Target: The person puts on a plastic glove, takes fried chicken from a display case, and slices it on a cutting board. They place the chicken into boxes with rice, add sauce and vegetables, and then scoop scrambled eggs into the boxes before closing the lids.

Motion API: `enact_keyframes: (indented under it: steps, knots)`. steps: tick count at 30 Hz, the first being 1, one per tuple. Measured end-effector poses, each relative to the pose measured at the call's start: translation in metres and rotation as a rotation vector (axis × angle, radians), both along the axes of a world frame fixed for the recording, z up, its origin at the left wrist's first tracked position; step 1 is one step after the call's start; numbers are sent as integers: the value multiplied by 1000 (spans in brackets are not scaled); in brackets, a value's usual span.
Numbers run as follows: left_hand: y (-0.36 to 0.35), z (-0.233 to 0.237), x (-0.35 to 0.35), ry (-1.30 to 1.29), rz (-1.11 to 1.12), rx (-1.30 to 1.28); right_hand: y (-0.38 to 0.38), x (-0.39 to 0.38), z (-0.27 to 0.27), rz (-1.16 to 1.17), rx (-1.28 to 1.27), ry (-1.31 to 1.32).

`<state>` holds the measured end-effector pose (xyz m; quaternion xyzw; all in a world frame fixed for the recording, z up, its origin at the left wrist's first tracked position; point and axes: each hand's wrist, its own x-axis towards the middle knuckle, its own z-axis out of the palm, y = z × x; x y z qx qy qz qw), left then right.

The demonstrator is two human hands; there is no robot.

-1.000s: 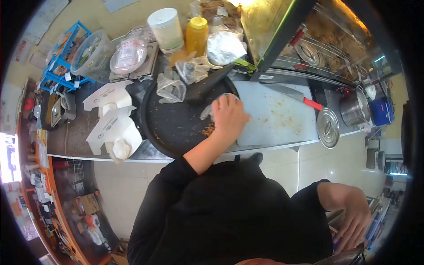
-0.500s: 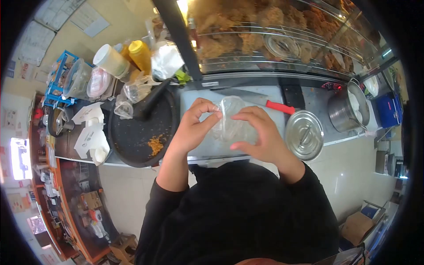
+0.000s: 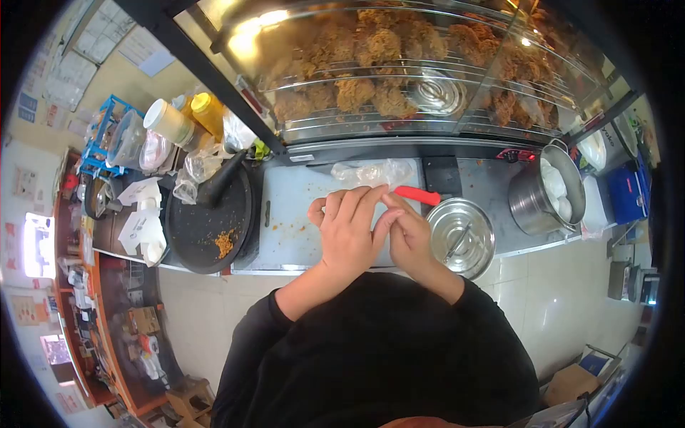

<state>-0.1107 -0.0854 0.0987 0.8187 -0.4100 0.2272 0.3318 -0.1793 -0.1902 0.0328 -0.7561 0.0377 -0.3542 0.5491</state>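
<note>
My left hand (image 3: 348, 227) is over the front of the white cutting board (image 3: 289, 214), its fingers apart and loosely bent. My right hand (image 3: 412, 241) meets it, fingertips touching near my left thumb and index finger. The right fingers are drawn together; what they hold, if anything, is hidden. Beyond the fingertips, a crumpled clear plastic bag (image 3: 372, 172) lies at the back of the board. A knife with a red handle (image 3: 417, 195) sits just past my right hand, its blade mostly covered. Brown crumbs are scattered on the board.
A round black pan (image 3: 193, 246) with crumbs stands left, a metal lid (image 3: 474, 250) right, and a steel pot (image 3: 531, 203) farther right. Behind the counter rises a glass display case (image 3: 371, 139) of fried chicken. Squeeze bottles, including a yellow bottle (image 3: 207, 114), fill the back left.
The plastic bag has left the space between my hands and lies farther back on the board. My hands have come together nearer my body. The view has tilted toward the display case.
</note>
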Motion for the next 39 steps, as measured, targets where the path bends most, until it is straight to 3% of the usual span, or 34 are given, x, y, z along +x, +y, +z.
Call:
enact_keyframes:
  steps: [2, 5, 8, 11, 18, 23, 26, 28, 34, 37, 39]
  knots:
    - [-7, -5, 0, 27, -26, -27, -11, -4, -1, 85, -46, -34]
    - [-14, -17, 5, 30, -70, -6, -17, -13, -8, 88, 251, 134]
    - [-20, -21, -2, -63, -114, 70, -29, -1, -44, 329, 965, 60]
    - [-29, -24, -15, -129, -149, 89, -32, 9, -20, 362, 1281, 53]
    - [-36, -43, -23, -117, -189, 139, -61, 20, -22, 723, 1384, -61]
    - [-47, -26, -24, -122, -123, 124, -71, 17, 2, 999, 1401, -253]
    - [-49, -28, -23, -138, -228, 154, -75, 17, 0, 681, 1263, -170]
    - [-51, -26, -28, -156, -309, 136, -82, 18, -1, 587, 1241, -263]
    - [-64, -20, -36, -221, -511, 74, -98, 8, 20, 802, 1063, -385]
    - [-69, -16, -44, -278, -645, 84, -110, 1, 43, 573, 991, -254]
    - [-73, -21, -47, -264, -715, 79, -111, -1, 55, 256, 949, -302]
